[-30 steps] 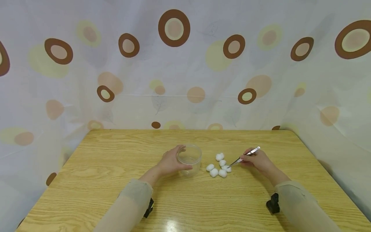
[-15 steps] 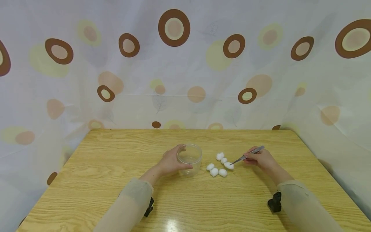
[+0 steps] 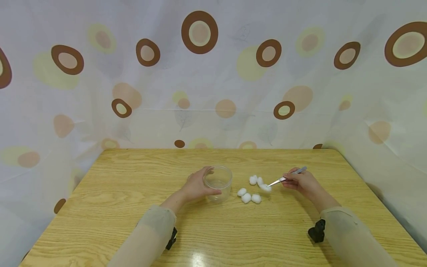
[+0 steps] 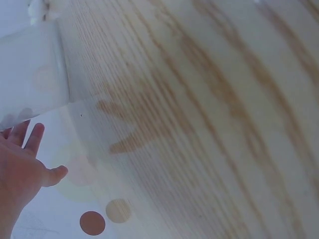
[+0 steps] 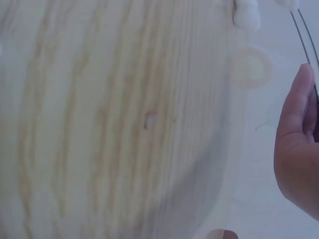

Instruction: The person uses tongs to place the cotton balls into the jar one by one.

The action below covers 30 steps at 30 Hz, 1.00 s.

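My left hand [image 3: 197, 187] holds a clear round plastic tub [image 3: 218, 185] upright on the table, thumb at its near side and fingers round its far side. In the left wrist view the tub [image 4: 30, 74] appears above the fingers. My right hand [image 3: 301, 183] pinches a pair of metal tweezers [image 3: 287, 176] slanting down to the left. Their tips meet a cotton ball [image 3: 265, 188], which looks slightly raised; whether it is off the table I cannot tell. Another cotton ball [image 3: 260, 181] touches it, beside a further one [image 3: 253, 180]. The right wrist view shows the tweezers [image 5: 301, 37] partly.
Several more cotton balls [image 3: 246, 198] lie in a short row between the tub and my right hand. The wooden table [image 3: 233, 237] ends at a patterned cloth [image 3: 200, 92] behind it. Each forearm carries a black wrist device [image 3: 317, 231].
My right hand and the tweezers have moved a little right and away from me, drawing one cotton ball along. A neighbouring ball has shifted and tilted with it. The left hand and tub stay put.
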### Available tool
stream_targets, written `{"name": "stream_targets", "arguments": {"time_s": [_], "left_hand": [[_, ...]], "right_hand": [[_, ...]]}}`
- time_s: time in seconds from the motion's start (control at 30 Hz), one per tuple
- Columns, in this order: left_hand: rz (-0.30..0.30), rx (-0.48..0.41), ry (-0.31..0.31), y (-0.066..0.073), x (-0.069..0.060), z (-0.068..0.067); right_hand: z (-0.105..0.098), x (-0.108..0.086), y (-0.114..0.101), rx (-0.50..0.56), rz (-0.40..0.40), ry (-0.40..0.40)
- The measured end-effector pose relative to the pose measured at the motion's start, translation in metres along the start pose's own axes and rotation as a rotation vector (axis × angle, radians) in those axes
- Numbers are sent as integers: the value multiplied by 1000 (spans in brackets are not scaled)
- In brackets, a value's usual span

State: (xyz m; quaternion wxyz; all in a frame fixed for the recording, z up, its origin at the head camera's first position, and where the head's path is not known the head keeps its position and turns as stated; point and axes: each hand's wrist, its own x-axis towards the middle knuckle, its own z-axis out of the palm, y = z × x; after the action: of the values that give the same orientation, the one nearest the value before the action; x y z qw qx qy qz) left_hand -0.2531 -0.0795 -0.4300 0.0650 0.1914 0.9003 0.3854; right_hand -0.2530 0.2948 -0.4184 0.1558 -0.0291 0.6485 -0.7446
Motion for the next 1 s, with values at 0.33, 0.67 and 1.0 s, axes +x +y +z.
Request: {"name": "stream_targets", "arguments": {"time_s": [0.33,0.67,1.0], "left_hand": [[5,-13,1,1,0,-1],[8,-17,-22,-1,0,-1],[42,21,-24,-2,-2,1]], "right_hand": [[8,0,-9,63,66,34],[31,5,-28,149,62,43],[58,12,-48,175,56,34]]}}
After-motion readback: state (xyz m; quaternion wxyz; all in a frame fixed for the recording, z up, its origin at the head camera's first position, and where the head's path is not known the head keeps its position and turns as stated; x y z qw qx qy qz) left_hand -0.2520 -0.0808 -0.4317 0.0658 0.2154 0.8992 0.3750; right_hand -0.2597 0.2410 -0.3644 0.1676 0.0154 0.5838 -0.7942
